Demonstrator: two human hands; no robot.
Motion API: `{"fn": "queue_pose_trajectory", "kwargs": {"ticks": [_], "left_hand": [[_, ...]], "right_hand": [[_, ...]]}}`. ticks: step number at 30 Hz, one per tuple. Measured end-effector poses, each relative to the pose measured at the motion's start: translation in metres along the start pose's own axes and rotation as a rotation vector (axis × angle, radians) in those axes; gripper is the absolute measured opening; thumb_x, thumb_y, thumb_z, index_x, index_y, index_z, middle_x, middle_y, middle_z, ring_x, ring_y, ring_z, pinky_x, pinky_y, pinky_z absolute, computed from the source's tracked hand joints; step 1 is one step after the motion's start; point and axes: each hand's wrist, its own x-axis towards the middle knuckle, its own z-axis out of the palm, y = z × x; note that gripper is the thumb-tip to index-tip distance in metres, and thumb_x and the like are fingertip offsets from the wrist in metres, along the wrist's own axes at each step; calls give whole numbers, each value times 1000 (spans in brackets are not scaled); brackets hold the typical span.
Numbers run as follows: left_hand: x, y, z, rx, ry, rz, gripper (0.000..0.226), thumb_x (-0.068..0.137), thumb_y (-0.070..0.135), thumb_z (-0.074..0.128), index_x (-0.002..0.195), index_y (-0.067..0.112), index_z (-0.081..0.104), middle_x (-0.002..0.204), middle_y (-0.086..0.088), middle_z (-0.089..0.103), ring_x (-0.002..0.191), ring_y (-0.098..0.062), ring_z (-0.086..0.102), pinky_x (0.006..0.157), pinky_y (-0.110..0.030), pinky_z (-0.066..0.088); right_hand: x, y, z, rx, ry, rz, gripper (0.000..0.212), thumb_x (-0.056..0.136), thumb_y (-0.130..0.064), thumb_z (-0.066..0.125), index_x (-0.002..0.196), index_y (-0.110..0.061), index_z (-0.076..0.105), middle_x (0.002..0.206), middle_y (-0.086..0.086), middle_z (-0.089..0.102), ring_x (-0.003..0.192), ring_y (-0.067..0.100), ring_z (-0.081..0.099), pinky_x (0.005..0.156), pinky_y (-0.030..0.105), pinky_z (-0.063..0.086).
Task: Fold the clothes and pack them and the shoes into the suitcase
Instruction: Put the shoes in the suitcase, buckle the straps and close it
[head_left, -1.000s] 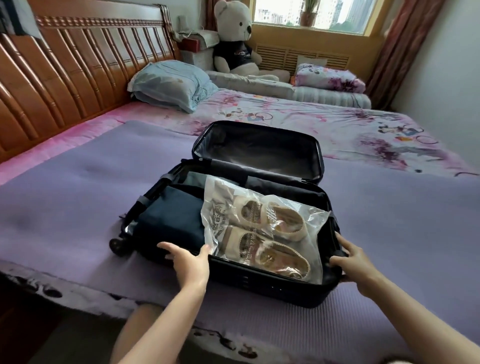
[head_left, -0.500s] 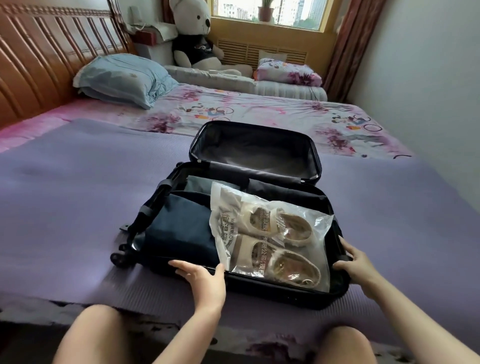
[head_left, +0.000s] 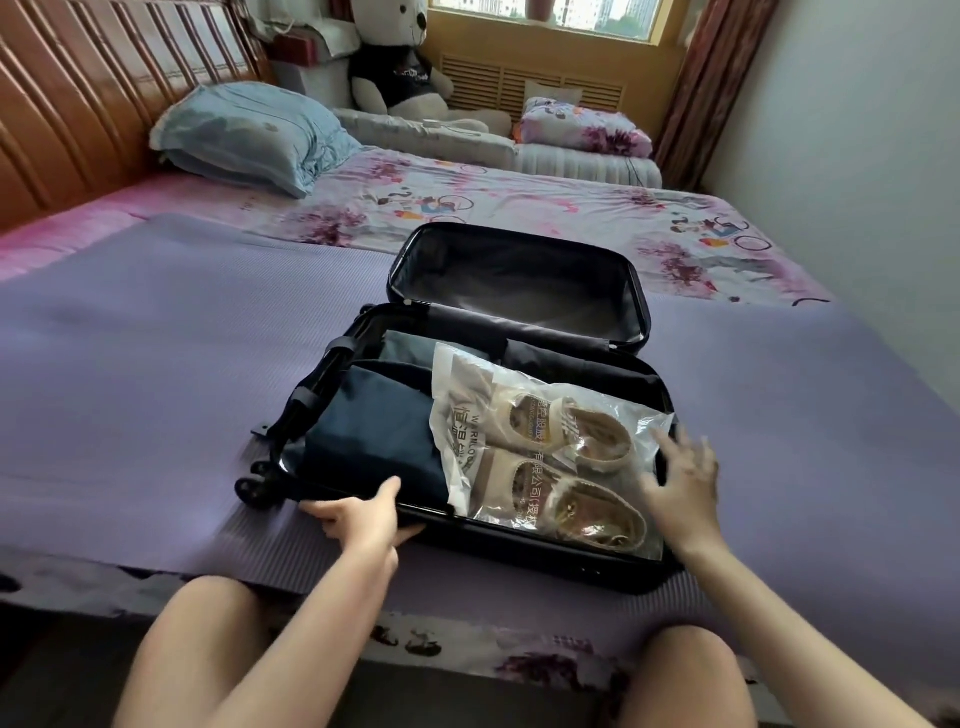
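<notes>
The left hand (head_left: 363, 514) is gripping the near rim of the suitcase (head_left: 524, 545), thumb hooked inside. The right hand (head_left: 683, 486), blurred, fingers spread and holding nothing, is hovering at the right rim. Inside, folded navy clothes (head_left: 374, 431) are lying on the left and bagged shoes (head_left: 566, 441) on the right. The suitcase is sitting open on a purple mat (head_left: 156, 364).

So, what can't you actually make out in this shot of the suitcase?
Head view, the only one:
- Right hand: motion-blurred, so whether it touches the shoe bag cannot be told.
- Anything beneath the shoe bag: hidden by it. The navy clothes are partly covered too.
- Suitcase near wall: a stretch is hidden by the left hand gripping its rim.
- Teddy bear: top of its head is cut off by the upper edge.
</notes>
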Motion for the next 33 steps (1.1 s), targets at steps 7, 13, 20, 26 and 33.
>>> {"fn": "queue_pose_trajectory", "kwargs": {"ticks": [7, 13, 20, 26, 33], "left_hand": [[7, 12, -9, -45, -86, -94, 86, 86, -13, 52, 145, 12, -5, 142, -22, 31, 120, -37, 46, 61, -49, 51], [-13, 11, -13, -41, -111, -39, 94, 84, -19, 41, 147, 21, -17, 144, -19, 28, 110, -34, 49, 74, -51, 51], [-24, -7, -14, -46, -93, -7, 98, 86, -17, 41, 145, 28, -24, 146, -16, 23, 114, -36, 47, 78, -53, 51], [-23, -11, -13, -6, -87, 10, 98, 88, -12, 47, 146, 27, -22, 148, -14, 21, 124, -35, 41, 77, -51, 52], [21, 27, -52, 154, 114, 97, 81, 93, 37, 54, 149, 7, 5, 155, -15, 13, 142, -28, 18, 113, -42, 18]], "right_hand": [[-68, -96, 51, -69, -466, -489, 55, 79, -58, 60, 129, -37, 55, 150, -16, 32, 143, 7, 15, 115, 28, 15], [-92, -106, 59, -189, -396, -408, 31, 92, -25, 55, 119, -41, 61, 118, -10, 66, 112, 15, 59, 89, 30, 45], [-87, -97, 42, -238, -465, -414, 30, 93, -25, 56, 116, -43, 63, 116, -10, 67, 108, 14, 61, 86, 29, 47], [-84, -94, 39, -246, -488, -445, 29, 92, -28, 57, 116, -44, 63, 114, -16, 67, 107, 9, 60, 86, 26, 47], [-68, -131, 30, -8, -293, -417, 18, 85, -48, 62, 81, -33, 71, 72, -23, 64, 69, -5, 60, 66, 24, 52]]}}
